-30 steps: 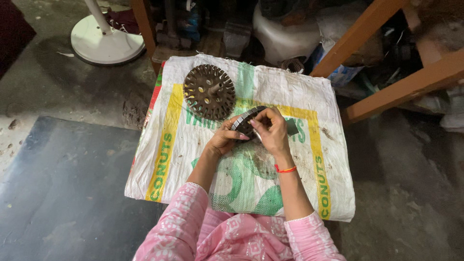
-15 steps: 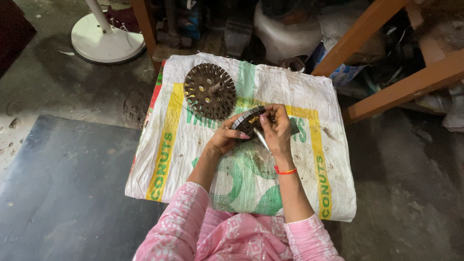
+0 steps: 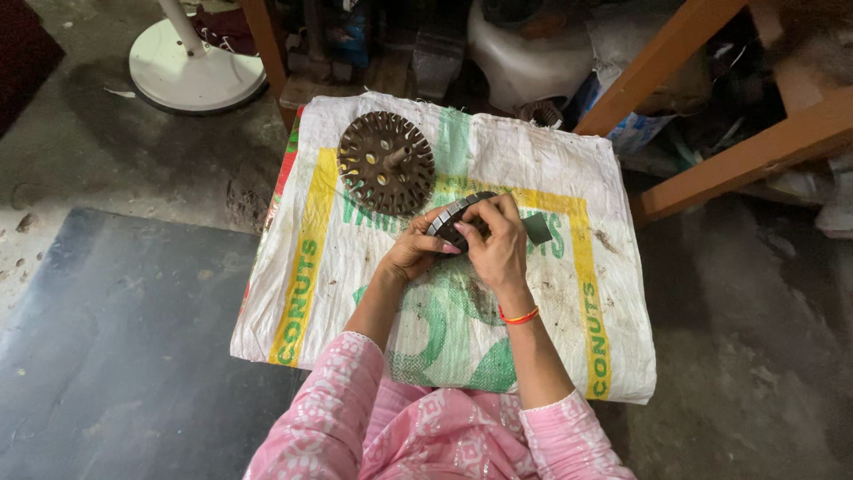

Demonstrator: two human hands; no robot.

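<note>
Both hands hold a dark metal ring-shaped part over a white woven sack printed in yellow and green. My left hand cups the ring from below and the left. From the right, my right hand closes over it, covering most of the ring. A grey strip sticks out to the right of my right hand. A round rusty slotted disc with a short shaft lies on the sack just beyond my hands, apart from them.
The sack covers a low surface on a concrete floor. A dark mat lies at the left. A white round fan base stands far left. Wooden frame legs slant at the right, with a white container and clutter behind.
The hands have stayed on the ring and shifted their fingers slightly around it. The slotted disc has not moved.
</note>
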